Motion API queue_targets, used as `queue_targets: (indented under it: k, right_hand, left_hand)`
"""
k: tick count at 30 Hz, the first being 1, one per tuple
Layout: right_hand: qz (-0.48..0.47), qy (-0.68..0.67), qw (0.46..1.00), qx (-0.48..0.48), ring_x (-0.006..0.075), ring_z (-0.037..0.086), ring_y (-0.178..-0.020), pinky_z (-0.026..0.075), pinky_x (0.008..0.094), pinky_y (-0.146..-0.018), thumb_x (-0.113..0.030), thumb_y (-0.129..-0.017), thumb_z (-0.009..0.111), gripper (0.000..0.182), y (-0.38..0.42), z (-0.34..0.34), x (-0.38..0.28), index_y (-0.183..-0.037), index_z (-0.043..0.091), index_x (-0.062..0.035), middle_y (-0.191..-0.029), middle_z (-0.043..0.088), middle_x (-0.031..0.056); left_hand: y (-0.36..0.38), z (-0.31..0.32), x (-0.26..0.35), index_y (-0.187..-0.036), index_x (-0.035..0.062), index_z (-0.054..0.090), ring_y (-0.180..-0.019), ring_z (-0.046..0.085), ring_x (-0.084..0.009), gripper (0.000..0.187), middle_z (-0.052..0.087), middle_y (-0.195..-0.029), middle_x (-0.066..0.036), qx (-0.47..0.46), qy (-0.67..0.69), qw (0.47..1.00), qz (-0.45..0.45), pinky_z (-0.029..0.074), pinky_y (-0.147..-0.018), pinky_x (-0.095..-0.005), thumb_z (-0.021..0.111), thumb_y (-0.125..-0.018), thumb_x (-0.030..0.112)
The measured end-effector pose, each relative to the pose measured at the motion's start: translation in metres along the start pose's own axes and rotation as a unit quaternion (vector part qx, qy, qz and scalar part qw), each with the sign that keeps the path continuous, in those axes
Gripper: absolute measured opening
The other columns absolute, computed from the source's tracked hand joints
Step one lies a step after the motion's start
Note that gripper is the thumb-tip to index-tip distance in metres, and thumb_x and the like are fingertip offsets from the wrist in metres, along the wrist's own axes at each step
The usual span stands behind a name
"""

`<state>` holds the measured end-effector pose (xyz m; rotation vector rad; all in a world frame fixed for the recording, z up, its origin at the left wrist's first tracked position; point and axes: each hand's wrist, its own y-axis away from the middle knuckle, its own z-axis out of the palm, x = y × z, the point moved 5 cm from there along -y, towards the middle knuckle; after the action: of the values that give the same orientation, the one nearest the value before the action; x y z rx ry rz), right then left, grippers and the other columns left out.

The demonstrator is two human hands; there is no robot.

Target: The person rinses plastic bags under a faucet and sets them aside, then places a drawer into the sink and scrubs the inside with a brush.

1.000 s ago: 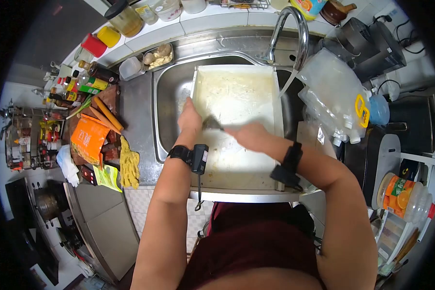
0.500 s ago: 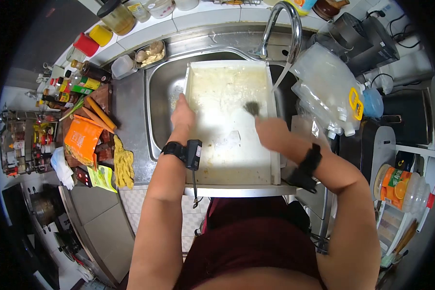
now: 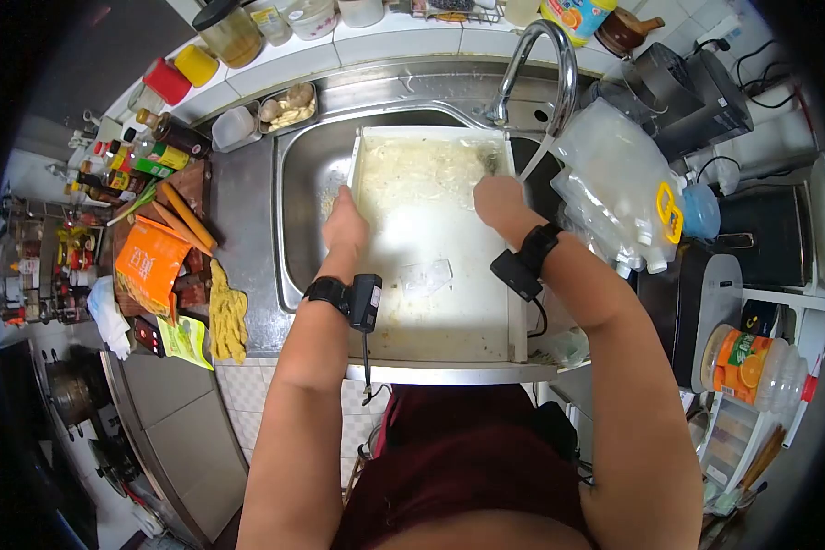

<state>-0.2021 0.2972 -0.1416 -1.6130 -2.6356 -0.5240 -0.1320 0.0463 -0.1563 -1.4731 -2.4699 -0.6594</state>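
A white, shallow, drawer-like tray (image 3: 431,325) lies across the sink, wet and stained inside. My left hand (image 3: 345,223) is closed on its left rim. My right hand (image 3: 500,203) is in a fist over the tray's upper right part, holding a dark grey scrubber (image 3: 488,163). Whether its tuft is bristles or steel wool I cannot make out. A clear plastic scrap (image 3: 428,276) lies on the tray's floor. From the faucet (image 3: 568,78), water runs down near the tray's right rim.
The steel sink (image 3: 293,192) surrounds the tray. On the left counter are carrots (image 3: 188,220), an orange packet (image 3: 148,261), a yellow cloth (image 3: 228,316) and several bottles. Clear plastic pouches (image 3: 605,174) stand to the right, close to the faucet.
My right hand has moved up the tray with the scrubber, toward its upper right corner. My left hand stays on the left rim. The view has shifted slightly.
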Motion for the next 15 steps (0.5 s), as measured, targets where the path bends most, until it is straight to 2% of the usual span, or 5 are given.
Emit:
queue_targets:
  k: [1, 4, 7, 10, 15]
  right_hand:
    - [0.005, 0.000, 1.000, -0.030, 0.0253, 0.066, -0.071, 0.051, 0.0373, -0.055, -0.013, -0.078, 0.055, 0.017, 0.005, 0.000, -0.005, -0.087, 0.069, -0.0082, -0.079, 0.067, 0.0100]
    - [-0.002, -0.061, 0.998, 0.011, 0.0269, 0.065, -0.066, 0.049, 0.0397, -0.054, -0.013, -0.078, 0.054, 0.031, 0.028, 0.007, 0.001, -0.107, 0.061, -0.0070, -0.074, 0.065, 0.0109]
    - [-0.054, -0.089, 0.991, 0.088, 0.0279, 0.063, -0.062, 0.048, 0.0423, -0.052, -0.014, -0.080, 0.052, 0.040, 0.066, -0.021, 0.025, -0.120, 0.051, -0.0102, -0.068, 0.062, 0.0123]
    - [0.019, -0.091, 0.981, 0.173, 0.0293, 0.058, -0.055, 0.045, 0.0426, -0.049, -0.018, -0.084, 0.049, 0.037, 0.091, -0.031, 0.058, -0.121, 0.050, -0.0186, -0.059, 0.055, 0.0100]
    - [0.039, -0.099, 0.983, 0.148, 0.0315, 0.061, -0.061, 0.046, 0.0448, -0.051, -0.020, -0.085, 0.048, 0.029, 0.050, -0.002, 0.080, -0.113, 0.055, -0.0136, -0.066, 0.061, 0.0141]
  left_hand:
    - [0.003, 0.001, -0.002, -0.123, 0.0091, 0.037, -0.100, 0.056, -0.0368, 0.047, 0.053, -0.118, -0.017, 0.013, 0.004, 1.000, 0.008, 0.045, -0.083, -0.0439, 0.047, -0.077, 0.002]
    - [0.003, 0.001, -0.002, -0.123, 0.0087, 0.036, -0.100, 0.057, -0.0362, 0.048, 0.053, -0.118, -0.017, 0.017, 0.007, 1.000, 0.013, 0.045, -0.083, -0.0440, 0.047, -0.077, 0.001]
    - [0.003, -0.001, 0.000, -0.123, 0.0081, 0.036, -0.100, 0.057, -0.0361, 0.048, 0.053, -0.118, -0.018, -0.002, 0.000, 1.000, 0.006, 0.045, -0.083, -0.0440, 0.047, -0.077, 0.001]
    - [0.001, 0.001, -0.002, -0.123, 0.0077, 0.035, -0.100, 0.057, -0.0360, 0.048, 0.052, -0.118, -0.018, -0.003, -0.003, 1.000, 0.004, 0.045, -0.083, -0.0440, 0.047, -0.077, 0.001]
    - [0.002, 0.003, -0.003, -0.115, 0.0066, 0.040, -0.099, 0.055, -0.0384, 0.030, 0.054, -0.112, -0.020, 0.028, 0.017, 0.999, 0.013, 0.043, -0.081, -0.0457, 0.041, -0.085, 0.007]
